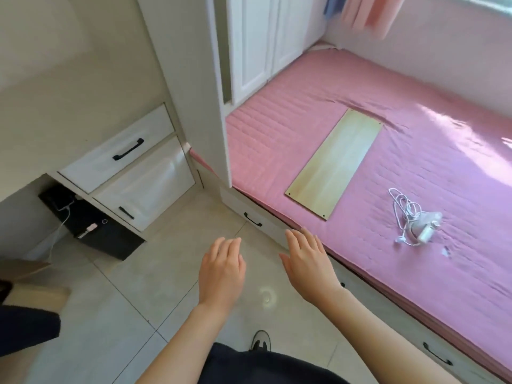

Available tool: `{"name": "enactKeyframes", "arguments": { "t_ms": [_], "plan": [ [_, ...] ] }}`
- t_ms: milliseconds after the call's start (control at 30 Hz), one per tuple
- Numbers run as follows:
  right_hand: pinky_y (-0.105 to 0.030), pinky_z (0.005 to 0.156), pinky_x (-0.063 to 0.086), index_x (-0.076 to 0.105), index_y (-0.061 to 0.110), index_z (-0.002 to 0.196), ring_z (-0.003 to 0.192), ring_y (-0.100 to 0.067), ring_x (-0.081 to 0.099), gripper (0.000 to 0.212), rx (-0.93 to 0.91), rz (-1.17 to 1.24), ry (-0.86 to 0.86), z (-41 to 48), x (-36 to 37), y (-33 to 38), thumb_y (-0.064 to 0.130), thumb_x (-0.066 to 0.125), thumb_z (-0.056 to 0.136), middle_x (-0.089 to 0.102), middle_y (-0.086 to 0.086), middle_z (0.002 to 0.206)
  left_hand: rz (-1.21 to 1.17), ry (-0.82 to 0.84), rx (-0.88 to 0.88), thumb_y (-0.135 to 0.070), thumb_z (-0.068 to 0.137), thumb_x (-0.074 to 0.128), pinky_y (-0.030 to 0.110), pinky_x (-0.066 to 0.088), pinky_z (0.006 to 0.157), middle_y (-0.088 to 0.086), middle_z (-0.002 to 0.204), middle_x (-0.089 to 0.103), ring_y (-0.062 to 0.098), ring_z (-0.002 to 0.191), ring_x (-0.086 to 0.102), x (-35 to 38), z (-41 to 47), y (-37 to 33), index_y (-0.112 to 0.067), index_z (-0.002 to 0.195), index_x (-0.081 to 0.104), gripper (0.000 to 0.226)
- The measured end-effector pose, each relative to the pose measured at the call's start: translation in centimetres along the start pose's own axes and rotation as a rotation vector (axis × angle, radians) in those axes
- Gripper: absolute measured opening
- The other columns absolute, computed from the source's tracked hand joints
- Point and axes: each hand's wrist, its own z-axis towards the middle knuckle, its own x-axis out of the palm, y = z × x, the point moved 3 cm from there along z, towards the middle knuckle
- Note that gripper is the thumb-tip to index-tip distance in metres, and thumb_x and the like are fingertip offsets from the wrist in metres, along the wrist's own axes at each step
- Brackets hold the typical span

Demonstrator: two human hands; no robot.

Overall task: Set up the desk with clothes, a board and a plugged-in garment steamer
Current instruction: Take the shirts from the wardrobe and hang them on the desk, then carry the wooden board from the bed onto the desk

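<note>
A pale wooden board (335, 163) lies flat on the pink bed cover (443, 167). To its right, near the bed's front edge, rests a small white garment steamer (428, 225) with its white cord (403, 210) tangled beside it. My left hand (221, 271) and my right hand (309, 263) hover over the tiled floor in front of the bed, palms down, fingers spread, holding nothing. Pink cloth (365, 13) and blue cloth (333, 6) hang at the top by the window.
White desk drawers (124, 162) with black handles stand at the left, a black computer case (91, 223) under them. A white wardrobe (257, 45) rises behind the bed. Bed-base drawers (255, 220) face the tiled floor (133, 314). My shoe (260, 340) shows below.
</note>
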Motion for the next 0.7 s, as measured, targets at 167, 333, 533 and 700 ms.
{"name": "enactKeyframes", "arguments": {
  "t_ms": [167, 333, 533, 700],
  "plan": [
    [-0.051, 0.101, 0.044, 0.054, 0.000, 0.127, 0.121, -0.040, 0.053, 0.050, 0.116, -0.016, -0.048, 0.7, -0.9, -6.7, 0.029, 0.064, 0.087, 0.060, -0.014, 0.123, -0.016, 0.021, 0.065, -0.010, 0.079, 0.070, 0.038, 0.052, 0.081, 0.005, 0.108, 0.069, 0.028, 0.111, 0.060, 1.7, 4.3, -4.7, -0.007, 0.116, 0.066, 0.037],
    [-0.052, 0.095, 0.048, 0.057, -0.003, 0.121, 0.116, -0.043, 0.056, 0.048, 0.228, -0.014, -0.058, 2.2, -0.8, -12.1, 0.024, 0.069, 0.083, 0.063, -0.018, 0.115, -0.036, 0.057, 0.150, -0.010, 0.079, 0.070, 0.038, 0.052, 0.084, 0.004, 0.108, 0.069, 0.026, 0.111, 0.059, 3.8, 9.1, -7.9, -0.006, 0.116, 0.065, 0.037],
    [-0.052, 0.091, 0.051, 0.059, -0.004, 0.119, 0.110, -0.044, 0.059, 0.047, 0.342, -0.005, -0.062, 6.6, -1.3, -18.1, 0.020, 0.072, 0.081, 0.065, -0.020, 0.112, -0.059, 0.147, 0.210, -0.011, 0.082, 0.066, 0.038, 0.049, 0.092, 0.005, 0.110, 0.067, 0.025, 0.110, 0.058, 7.0, 17.3, -11.1, -0.005, 0.117, 0.063, 0.035],
    [-0.052, 0.084, 0.054, 0.062, -0.005, 0.113, 0.104, -0.045, 0.062, 0.049, 0.424, 0.017, -0.045, 11.9, -1.8, -22.7, 0.017, 0.079, 0.073, 0.067, -0.020, 0.106, -0.034, 0.212, 0.276, -0.011, 0.083, 0.064, 0.038, 0.050, 0.093, 0.006, 0.108, 0.067, 0.024, 0.106, 0.059, 9.5, 25.7, -13.4, -0.005, 0.116, 0.063, 0.034]
  ]
}}
